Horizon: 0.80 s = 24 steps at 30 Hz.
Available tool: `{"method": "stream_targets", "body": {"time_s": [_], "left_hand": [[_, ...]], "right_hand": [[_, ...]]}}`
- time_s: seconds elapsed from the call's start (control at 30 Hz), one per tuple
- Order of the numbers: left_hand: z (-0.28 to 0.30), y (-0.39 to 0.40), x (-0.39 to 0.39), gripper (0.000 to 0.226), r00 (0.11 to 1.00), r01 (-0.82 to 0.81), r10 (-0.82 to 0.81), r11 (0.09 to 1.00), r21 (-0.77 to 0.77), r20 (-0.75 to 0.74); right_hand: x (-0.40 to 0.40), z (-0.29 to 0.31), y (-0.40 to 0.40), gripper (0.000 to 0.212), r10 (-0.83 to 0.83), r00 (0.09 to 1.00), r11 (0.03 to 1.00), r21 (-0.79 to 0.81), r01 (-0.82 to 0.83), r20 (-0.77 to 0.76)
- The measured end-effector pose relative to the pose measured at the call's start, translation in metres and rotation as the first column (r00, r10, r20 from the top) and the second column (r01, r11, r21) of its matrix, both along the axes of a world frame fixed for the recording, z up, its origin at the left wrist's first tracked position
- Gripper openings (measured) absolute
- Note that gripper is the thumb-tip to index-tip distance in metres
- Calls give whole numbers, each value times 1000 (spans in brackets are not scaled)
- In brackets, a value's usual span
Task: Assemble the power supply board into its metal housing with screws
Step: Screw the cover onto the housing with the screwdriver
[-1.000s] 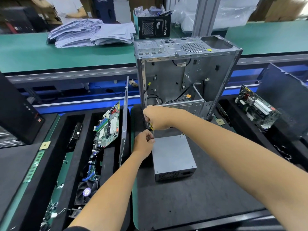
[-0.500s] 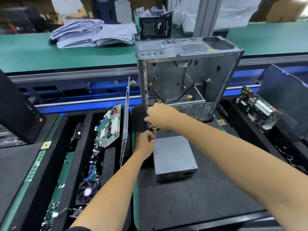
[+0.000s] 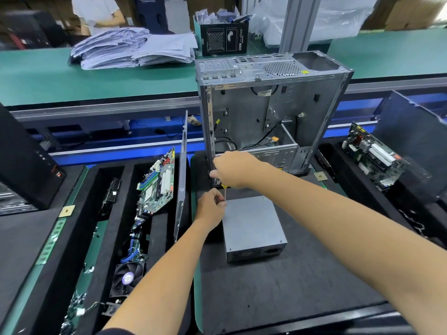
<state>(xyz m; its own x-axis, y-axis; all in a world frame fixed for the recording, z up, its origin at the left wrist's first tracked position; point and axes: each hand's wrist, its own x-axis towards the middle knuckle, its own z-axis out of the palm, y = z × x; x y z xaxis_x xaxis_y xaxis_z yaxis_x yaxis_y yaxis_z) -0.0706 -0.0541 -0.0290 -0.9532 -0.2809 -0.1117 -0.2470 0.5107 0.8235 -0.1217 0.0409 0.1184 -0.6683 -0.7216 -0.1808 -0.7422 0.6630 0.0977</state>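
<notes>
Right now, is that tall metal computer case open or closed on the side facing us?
Open. The computer case stands upright with no side panel, so its bare interior and loose cables show.

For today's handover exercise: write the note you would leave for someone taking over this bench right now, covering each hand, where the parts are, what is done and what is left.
Right hand: grips a yellow-handled screwdriver, shaft pointing down.
Left hand: pinches the shaft's lower end at the far left corner of the grey metal power supply box.
The box lies flat on the black mat, in front of the upright open silver computer case.
Done: cannot tell how many screws are in.
Left: finish this corner's screw, then check the others.
</notes>
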Motion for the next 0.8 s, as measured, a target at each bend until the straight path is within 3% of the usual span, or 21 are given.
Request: {"method": "stream_targets", "body": {"time_s": [0.1,0.2,0.33,0.4,0.5,0.57,0.7,0.8], "left_hand": [[0,0,0,13,1000,1,-1,1000,0,4],[0,0,-1,13,1000,0,0,1000,5,5],[0,0,-1,13,1000,7,-7,1000,7,18],[-1,0,-1,13,1000,2,-2,1000,19,16],[-1,0,-1,13,1000,6,-7,1000,10,17],[-1,0,-2,14,1000,2,-2,1000,12,17],[-3,0,-2,13,1000,2,-3,1000,13,14],[-3,0,-1,15,1000,0,-1,1000,15,7]], "right_hand": [[-2,4,3,13,-8,970,996,-84,30,244],[-1,3,-1,8,-27,994,995,-96,37,103],[-2,0,-3,28,-78,996,995,-65,74,-49],[-5,0,-1,28,-73,996,997,-38,74,41],[-5,4,3,11,-13,968,996,-80,35,251],[-4,3,2,8,-2,987,997,-73,14,158],[-2,-2,2,32,-76,995,995,-63,72,-63],[-5,1,7,18,-67,990,996,-43,72,123]]}}
